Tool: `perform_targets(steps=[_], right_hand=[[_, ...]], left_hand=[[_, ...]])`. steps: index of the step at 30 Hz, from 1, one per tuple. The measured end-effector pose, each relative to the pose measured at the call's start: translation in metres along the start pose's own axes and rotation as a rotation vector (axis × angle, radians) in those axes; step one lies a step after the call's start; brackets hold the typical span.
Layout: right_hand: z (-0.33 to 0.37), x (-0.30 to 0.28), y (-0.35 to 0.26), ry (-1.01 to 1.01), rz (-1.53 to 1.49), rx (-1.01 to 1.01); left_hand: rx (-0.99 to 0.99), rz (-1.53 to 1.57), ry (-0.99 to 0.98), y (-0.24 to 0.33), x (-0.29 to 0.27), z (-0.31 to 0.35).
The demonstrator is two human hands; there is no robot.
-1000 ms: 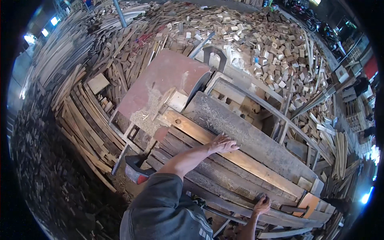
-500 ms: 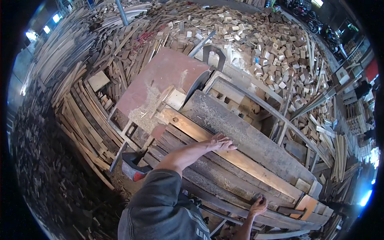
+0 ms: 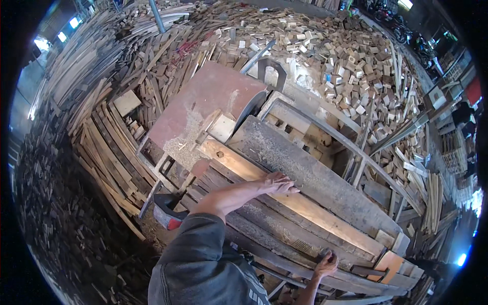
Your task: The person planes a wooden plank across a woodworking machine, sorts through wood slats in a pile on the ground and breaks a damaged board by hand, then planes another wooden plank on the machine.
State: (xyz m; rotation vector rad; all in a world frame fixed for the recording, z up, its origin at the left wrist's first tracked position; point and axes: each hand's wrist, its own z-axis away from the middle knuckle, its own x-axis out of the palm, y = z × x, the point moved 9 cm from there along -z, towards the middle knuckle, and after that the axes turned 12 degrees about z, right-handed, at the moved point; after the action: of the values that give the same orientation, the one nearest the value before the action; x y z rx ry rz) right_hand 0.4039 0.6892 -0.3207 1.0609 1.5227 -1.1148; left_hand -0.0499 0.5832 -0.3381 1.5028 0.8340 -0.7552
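My left hand (image 3: 277,183) rests on a long light-brown plank (image 3: 325,215), its fingers lying across the top and pointing right. The plank lies lengthwise on the dark boards of a saw bench, beside a worn grey board (image 3: 310,157). At its far end are a small pale wood block (image 3: 221,128) and a round saw blade (image 3: 250,108), which stands partly up through the bench. Lower right, my right hand (image 3: 327,265) is closed around a small dark rounded knob (image 3: 324,252) at the bench's near side; its lower part is hidden.
A reddish-brown tabletop (image 3: 203,99) with sawdust lies left of the blade. Metal rails (image 3: 335,133) frame the right side. Offcut blocks (image 3: 351,76) heap up beyond, and long strips (image 3: 114,162) are stacked on the left. An orange-brown wood piece (image 3: 389,266) sits at the plank's near end.
My left hand and forearm have shifted slightly left along the plank. The right hand has moved slightly left, with the knob. The plank shows little or no shift.
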Motion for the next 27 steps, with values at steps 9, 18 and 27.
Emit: perform_targets(steps=[9, 18, 27], right_hand=[[-0.002, -0.014, -0.010, 0.040, -0.066, -0.008], [0.003, -0.010, -0.002, 0.028, -0.086, 0.052], [0.001, -0.025, -0.022, 0.209, -0.019, -0.069]], left_hand=[[-0.276, 0.097, 0.034, 0.000, -0.011, -0.002], [-0.330, -0.009, 0.490, 0.011, -0.011, 0.025], [-0.305, 0.000, 0.502, 0.021, -0.024, 0.032]])
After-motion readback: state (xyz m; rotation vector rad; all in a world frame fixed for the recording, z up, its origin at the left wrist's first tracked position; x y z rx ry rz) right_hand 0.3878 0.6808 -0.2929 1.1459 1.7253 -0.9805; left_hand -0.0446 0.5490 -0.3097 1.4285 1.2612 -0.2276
